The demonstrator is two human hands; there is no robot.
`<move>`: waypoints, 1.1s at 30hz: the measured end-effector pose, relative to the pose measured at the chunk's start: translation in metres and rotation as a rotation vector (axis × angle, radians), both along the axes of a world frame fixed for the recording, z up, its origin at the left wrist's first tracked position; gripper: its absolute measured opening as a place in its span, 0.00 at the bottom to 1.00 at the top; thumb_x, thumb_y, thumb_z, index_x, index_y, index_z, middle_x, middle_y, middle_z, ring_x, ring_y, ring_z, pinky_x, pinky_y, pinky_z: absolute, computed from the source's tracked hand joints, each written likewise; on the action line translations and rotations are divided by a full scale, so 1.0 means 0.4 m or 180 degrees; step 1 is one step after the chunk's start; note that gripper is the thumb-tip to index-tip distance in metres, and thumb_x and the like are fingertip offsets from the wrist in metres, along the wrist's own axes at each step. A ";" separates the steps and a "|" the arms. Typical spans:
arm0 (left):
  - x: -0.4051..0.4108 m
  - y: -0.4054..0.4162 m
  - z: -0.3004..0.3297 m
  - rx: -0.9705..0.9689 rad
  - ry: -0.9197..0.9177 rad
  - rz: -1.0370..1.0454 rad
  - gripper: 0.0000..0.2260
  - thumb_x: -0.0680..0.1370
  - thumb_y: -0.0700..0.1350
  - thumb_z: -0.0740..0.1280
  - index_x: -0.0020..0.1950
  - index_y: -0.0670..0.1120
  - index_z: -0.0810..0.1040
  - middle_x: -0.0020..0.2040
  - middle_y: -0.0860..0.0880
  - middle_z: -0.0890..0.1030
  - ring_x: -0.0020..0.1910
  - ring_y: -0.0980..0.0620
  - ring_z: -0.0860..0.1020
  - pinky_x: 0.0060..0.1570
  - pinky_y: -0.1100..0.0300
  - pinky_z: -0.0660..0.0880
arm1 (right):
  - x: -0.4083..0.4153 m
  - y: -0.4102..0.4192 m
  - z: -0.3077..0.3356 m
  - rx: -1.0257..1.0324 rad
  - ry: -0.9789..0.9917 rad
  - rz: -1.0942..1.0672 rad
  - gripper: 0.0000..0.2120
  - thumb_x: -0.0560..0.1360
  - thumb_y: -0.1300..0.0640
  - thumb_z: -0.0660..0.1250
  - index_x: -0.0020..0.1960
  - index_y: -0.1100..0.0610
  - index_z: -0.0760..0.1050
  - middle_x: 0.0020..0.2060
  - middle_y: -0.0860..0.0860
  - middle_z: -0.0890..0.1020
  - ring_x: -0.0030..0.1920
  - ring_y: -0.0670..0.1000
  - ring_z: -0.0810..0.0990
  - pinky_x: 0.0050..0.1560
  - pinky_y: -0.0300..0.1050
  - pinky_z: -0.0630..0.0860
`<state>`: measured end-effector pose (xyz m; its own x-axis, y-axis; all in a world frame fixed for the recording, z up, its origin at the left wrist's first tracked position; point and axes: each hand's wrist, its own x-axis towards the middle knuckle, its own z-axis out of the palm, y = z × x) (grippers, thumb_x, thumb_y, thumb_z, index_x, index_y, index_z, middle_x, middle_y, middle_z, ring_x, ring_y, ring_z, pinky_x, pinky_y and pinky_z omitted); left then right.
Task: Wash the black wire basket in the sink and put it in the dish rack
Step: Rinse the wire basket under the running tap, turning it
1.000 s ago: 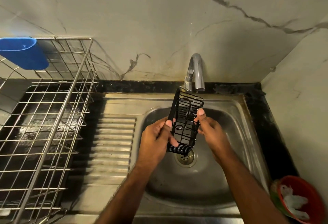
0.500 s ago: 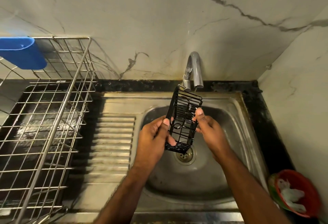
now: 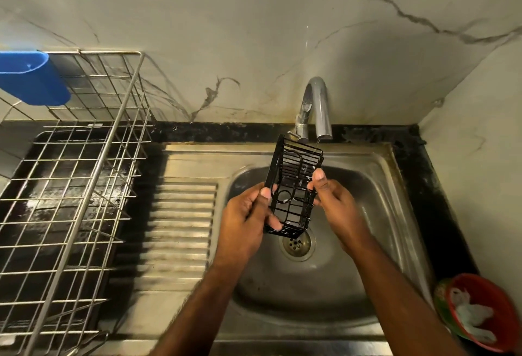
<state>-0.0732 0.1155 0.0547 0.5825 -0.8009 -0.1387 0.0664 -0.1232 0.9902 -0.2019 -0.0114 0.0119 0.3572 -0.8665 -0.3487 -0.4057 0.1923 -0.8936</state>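
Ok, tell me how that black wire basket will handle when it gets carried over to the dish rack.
The black wire basket probably stays stiff: its thin bars keep a straight box shape while the left hand and right hand grip its sides. Likely light, being mostly open gaps. It sits under the tap, so probably wet and somewhat slippery.
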 end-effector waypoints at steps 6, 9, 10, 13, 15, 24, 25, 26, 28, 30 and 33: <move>-0.002 -0.016 -0.010 -0.0021 -0.0004 -0.0072 0.12 0.85 0.42 0.60 0.56 0.57 0.80 0.31 0.56 0.84 0.36 0.36 0.83 0.41 0.69 0.79 | -0.008 -0.009 -0.004 -0.0035 -0.0068 -0.0002 0.40 0.60 0.15 0.57 0.50 0.48 0.81 0.48 0.43 0.84 0.55 0.46 0.81 0.60 0.51 0.76; -0.007 -0.012 -0.022 -0.0035 -0.0068 -0.0065 0.12 0.85 0.43 0.61 0.56 0.58 0.81 0.29 0.51 0.83 0.36 0.37 0.83 0.45 0.64 0.81 | -0.019 -0.004 -0.004 -0.0031 -0.0150 -0.0020 0.37 0.63 0.18 0.59 0.49 0.48 0.81 0.49 0.46 0.84 0.55 0.46 0.82 0.65 0.56 0.75; -0.009 -0.011 -0.025 -0.0033 -0.0067 -0.0061 0.11 0.85 0.44 0.61 0.57 0.57 0.81 0.28 0.49 0.83 0.36 0.36 0.84 0.46 0.62 0.81 | -0.024 -0.002 -0.004 -0.0032 -0.0164 -0.0027 0.36 0.63 0.18 0.59 0.48 0.47 0.81 0.49 0.47 0.84 0.54 0.46 0.82 0.65 0.57 0.75; -0.013 0.000 -0.034 -0.0019 -0.0081 -0.0081 0.10 0.85 0.46 0.62 0.59 0.55 0.82 0.28 0.45 0.82 0.36 0.37 0.84 0.50 0.55 0.82 | -0.032 0.009 0.005 -0.0060 -0.0193 -0.0049 0.36 0.63 0.18 0.59 0.47 0.47 0.82 0.49 0.51 0.84 0.53 0.49 0.82 0.64 0.58 0.76; -0.013 0.005 -0.033 -0.0037 -0.0087 -0.0083 0.10 0.85 0.46 0.62 0.61 0.53 0.83 0.29 0.44 0.83 0.36 0.38 0.85 0.52 0.52 0.82 | -0.033 0.015 0.010 -0.0069 -0.0176 -0.0063 0.36 0.62 0.17 0.59 0.47 0.47 0.82 0.49 0.52 0.84 0.53 0.50 0.82 0.63 0.56 0.76; 0.016 0.024 -0.018 -0.0029 -0.0080 0.0077 0.10 0.85 0.45 0.62 0.59 0.53 0.82 0.28 0.49 0.83 0.33 0.44 0.83 0.47 0.55 0.83 | 0.020 0.029 0.022 0.0057 -0.0059 0.0125 0.30 0.69 0.24 0.56 0.50 0.47 0.80 0.50 0.43 0.83 0.51 0.44 0.81 0.49 0.43 0.71; 0.018 0.023 -0.020 -0.0012 -0.0067 0.0081 0.10 0.85 0.45 0.62 0.59 0.52 0.82 0.28 0.49 0.82 0.33 0.45 0.83 0.46 0.56 0.83 | 0.020 0.028 0.020 0.0044 -0.0037 0.0126 0.32 0.67 0.22 0.56 0.50 0.46 0.80 0.50 0.44 0.83 0.51 0.44 0.81 0.50 0.45 0.72; 0.018 0.020 -0.022 -0.0010 -0.0061 0.0061 0.10 0.85 0.45 0.62 0.60 0.52 0.82 0.28 0.49 0.82 0.33 0.44 0.83 0.46 0.58 0.83 | 0.017 0.026 0.015 0.0034 -0.0025 0.0109 0.33 0.66 0.21 0.56 0.50 0.46 0.80 0.49 0.44 0.83 0.51 0.44 0.81 0.52 0.46 0.73; 0.009 0.012 -0.017 -0.0054 -0.0067 -0.0025 0.11 0.85 0.45 0.61 0.60 0.54 0.82 0.28 0.51 0.82 0.35 0.40 0.84 0.45 0.64 0.81 | 0.005 0.019 0.013 0.0028 -0.0064 0.0024 0.31 0.68 0.23 0.57 0.49 0.48 0.81 0.49 0.44 0.84 0.51 0.44 0.81 0.53 0.45 0.74; -0.002 0.004 -0.010 -0.0103 -0.0091 -0.0089 0.11 0.85 0.44 0.61 0.58 0.57 0.81 0.28 0.52 0.83 0.36 0.37 0.84 0.43 0.68 0.79 | -0.006 0.012 0.011 -0.0007 -0.0160 -0.0045 0.29 0.72 0.26 0.58 0.49 0.49 0.81 0.49 0.45 0.84 0.52 0.45 0.82 0.56 0.46 0.75; -0.016 -0.002 -0.006 -0.0141 -0.0088 -0.0123 0.12 0.85 0.43 0.61 0.57 0.58 0.80 0.29 0.54 0.83 0.36 0.37 0.84 0.42 0.71 0.78 | -0.018 0.000 0.007 -0.0024 -0.0234 -0.0118 0.27 0.72 0.28 0.59 0.49 0.50 0.81 0.50 0.46 0.85 0.53 0.45 0.82 0.59 0.48 0.75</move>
